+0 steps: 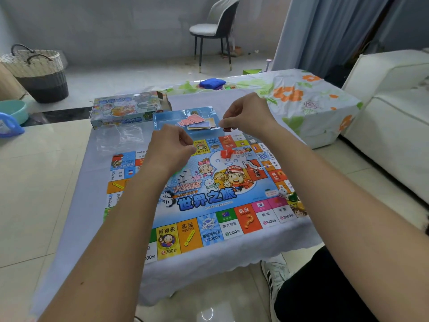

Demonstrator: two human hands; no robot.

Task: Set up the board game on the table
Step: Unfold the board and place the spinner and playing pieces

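The colourful game board (209, 198) lies flat on a small table covered by a pale cloth (92, 205). My right hand (248, 115) hovers over the board's far edge and pinches a small red piece (227, 129) at its fingertips. A little pile of red pieces (227, 153) sits on the board just below. My left hand (171, 147) hangs above the board's far left part, fingertips pinched together; nothing shows between them. A blue tray (162, 118) behind the board holds red cards and paper money (197, 123).
The game box (125, 110) lies at the table's far left, with a clear plastic bag (123, 135) in front of it. A white die (282, 192) and green pieces (293, 196) sit near the board's right edge. A floral-covered table (301, 96), sofa (394, 112), chair (216, 31) and basket (37, 70) surround it.
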